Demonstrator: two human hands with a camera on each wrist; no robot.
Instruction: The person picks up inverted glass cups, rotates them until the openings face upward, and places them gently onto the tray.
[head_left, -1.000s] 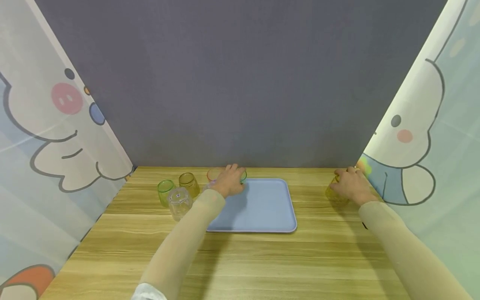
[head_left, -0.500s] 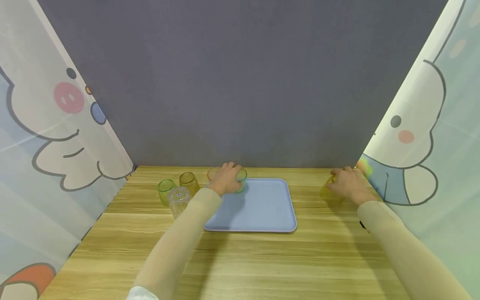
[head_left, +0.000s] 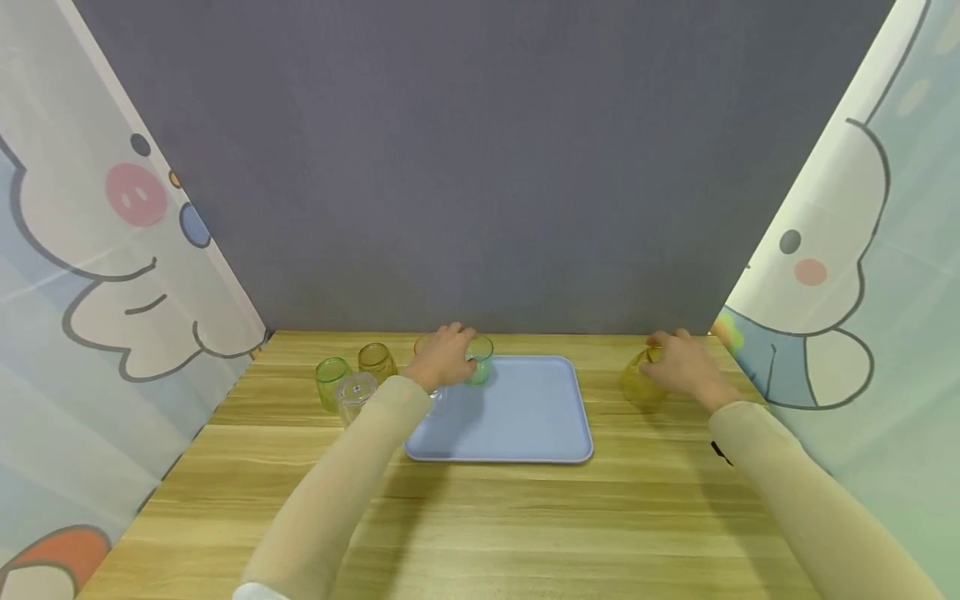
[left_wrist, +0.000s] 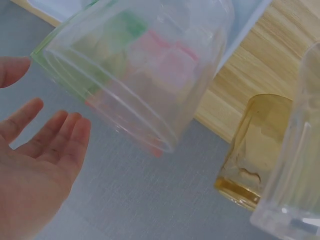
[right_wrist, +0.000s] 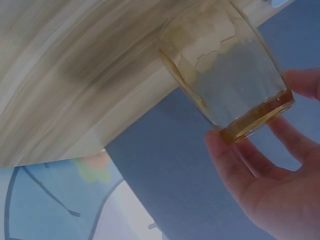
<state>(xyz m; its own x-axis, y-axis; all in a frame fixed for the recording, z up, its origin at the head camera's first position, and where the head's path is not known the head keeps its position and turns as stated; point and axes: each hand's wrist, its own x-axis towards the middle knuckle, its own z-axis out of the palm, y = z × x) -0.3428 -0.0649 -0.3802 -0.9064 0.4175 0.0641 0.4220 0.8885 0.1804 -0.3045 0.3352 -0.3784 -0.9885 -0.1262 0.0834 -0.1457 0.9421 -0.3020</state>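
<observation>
Near the back right of the table, my right hand (head_left: 684,364) grips an amber glass (head_left: 641,382) by its thick base, with thumb and fingertips around it. The right wrist view shows the same glass (right_wrist: 225,65) with its base towards the palm and its mouth pointing away. My left hand (head_left: 442,360) is over the back left of a pale blue tray (head_left: 517,417), beside a green glass (head_left: 481,367). In the left wrist view its fingers (left_wrist: 52,140) are spread and hold nothing. A clear glass (left_wrist: 190,105) stands close by on the tray, and a reddish-rimmed one is mostly hidden.
Left of the tray stand a light green glass (head_left: 331,385), another amber glass (head_left: 377,360) and an upturned clear glass (head_left: 355,392), partly behind the left sleeve. A grey panel (head_left: 480,167) closes the back of the wooden table (head_left: 510,525). Printed curtains flank both sides.
My right hand has carried the amber glass leftward towards the tray, and the glass now tilts. My left hand has drawn slightly left, uncovering more of the green glass.
</observation>
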